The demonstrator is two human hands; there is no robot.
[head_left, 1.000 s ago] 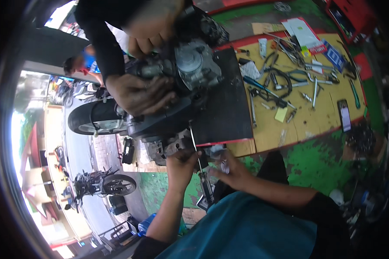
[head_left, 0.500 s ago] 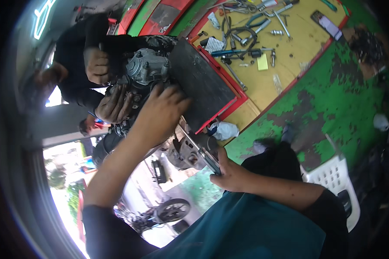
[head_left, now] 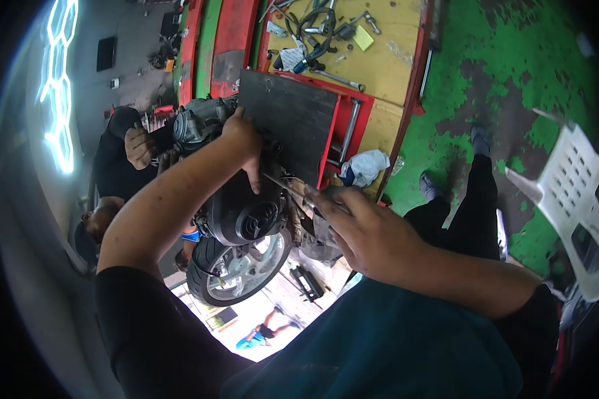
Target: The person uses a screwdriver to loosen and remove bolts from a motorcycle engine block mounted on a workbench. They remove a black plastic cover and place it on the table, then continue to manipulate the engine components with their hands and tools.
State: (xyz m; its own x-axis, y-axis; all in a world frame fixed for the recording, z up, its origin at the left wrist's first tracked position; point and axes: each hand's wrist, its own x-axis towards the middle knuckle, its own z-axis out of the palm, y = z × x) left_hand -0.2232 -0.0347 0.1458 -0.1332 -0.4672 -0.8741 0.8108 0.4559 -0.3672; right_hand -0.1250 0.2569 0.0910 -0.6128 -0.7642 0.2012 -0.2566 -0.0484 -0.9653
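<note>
My right hand (head_left: pixel 369 229) is closed around a screwdriver, its handle hidden in my fingers. The screwdriver's thin metal shaft (head_left: pixel 283 185) points up and left toward the engine, where I cannot make out the tip. My left hand (head_left: pixel 243 143) lies against the scooter engine (head_left: pixel 198 125), thumb stretched down and apart; the other fingertips are partly hidden. Below that thumb is the engine's black round-vented cover (head_left: pixel 243 216), with a wheel (head_left: pixel 223 269) under it. Across the engine, a co-worker's hand (head_left: pixel 140 147) is curled close to the grey casing.
A black flat panel (head_left: pixel 289 116) on a red frame lies right of the engine. Behind it, a yellow bench top (head_left: pixel 386 73) bears pliers, wrenches and a yellow note. A pale rag (head_left: pixel 366 166) sits at the bench corner. A white plastic chair (head_left: pixel 572 193) stands at right.
The whole view has turned and shifted, bringing the wheel and black cover into sight. My left thumb now extends downward. My right hand has moved up along the screwdriver, covering its handle.
</note>
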